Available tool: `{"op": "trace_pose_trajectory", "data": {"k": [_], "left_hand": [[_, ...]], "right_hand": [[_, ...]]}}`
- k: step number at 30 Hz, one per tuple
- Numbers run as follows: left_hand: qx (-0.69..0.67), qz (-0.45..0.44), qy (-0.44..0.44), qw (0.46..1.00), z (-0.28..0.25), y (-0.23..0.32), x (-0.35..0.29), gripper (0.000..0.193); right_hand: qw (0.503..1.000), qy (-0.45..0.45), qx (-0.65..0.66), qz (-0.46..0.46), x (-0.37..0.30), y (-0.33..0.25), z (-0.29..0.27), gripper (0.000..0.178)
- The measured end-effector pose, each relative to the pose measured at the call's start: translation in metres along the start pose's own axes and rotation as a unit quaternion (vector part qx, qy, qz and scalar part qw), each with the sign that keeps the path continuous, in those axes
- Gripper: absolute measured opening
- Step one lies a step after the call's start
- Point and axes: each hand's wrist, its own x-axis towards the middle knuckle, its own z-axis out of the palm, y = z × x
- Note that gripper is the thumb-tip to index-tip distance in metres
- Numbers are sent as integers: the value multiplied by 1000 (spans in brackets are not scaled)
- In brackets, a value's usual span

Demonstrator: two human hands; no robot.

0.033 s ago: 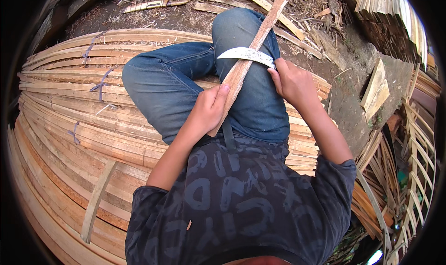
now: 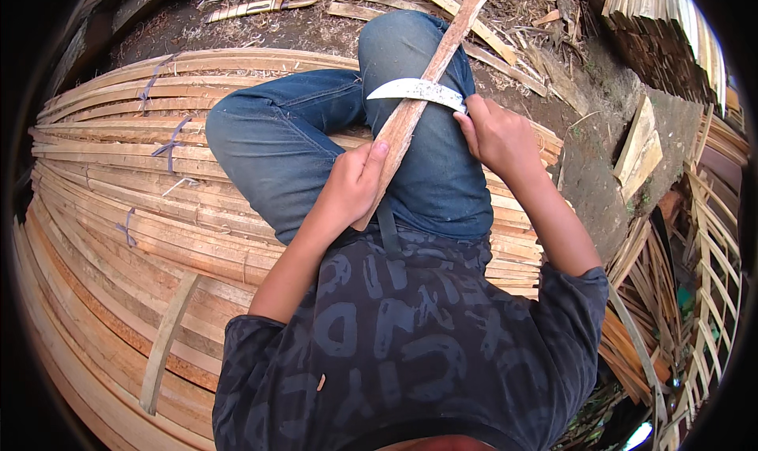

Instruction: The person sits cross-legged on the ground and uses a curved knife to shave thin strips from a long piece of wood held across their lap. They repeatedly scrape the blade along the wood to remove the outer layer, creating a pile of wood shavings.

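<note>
A long, rough wooden strip point(image 2: 406, 127) slants across my raised right thigh, its far end past the knee. My left hand point(image 2: 357, 178) is closed around the strip near its lower end, thumb on top. In my right hand point(image 2: 499, 135) is a knife with a curved, pale, speckled blade point(image 2: 416, 90); the fingers wrap its handle, which is mostly hidden. The blade lies crosswise over the strip, its tip pointing left. Whether the edge bites into the wood I cannot tell.
Bundles of wooden strips point(image 2: 103, 230), tied with purple cords point(image 2: 172, 144), spread under and left of my legs. Shavings and loose offcuts litter the soil ahead, beside a sheathed blade point(image 2: 249, 9). More strips are stacked at upper right point(image 2: 659, 32). A slatted basket-like frame point(image 2: 711, 293) stands far right.
</note>
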Motion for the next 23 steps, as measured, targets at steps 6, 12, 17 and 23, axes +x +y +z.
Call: {"op": "trace_pose_trajectory", "data": {"k": [6,12,17,23], "left_hand": [[3,19,4,1000,-7,6,-2,48],[-8,1,21,1000,1,0,-3,45],[19,7,19,1000,-2,-7,-5,41],[-19,1,-14,1000,-4,-2,-9,35]], "right_hand": [[944,80,-69,312,-1,144,-22,27],[951,125,109,260,-19,76,9,27],[914,132,293,248,-26,19,31,26],[961,40,215,168,-35,-18,18,25]]}}
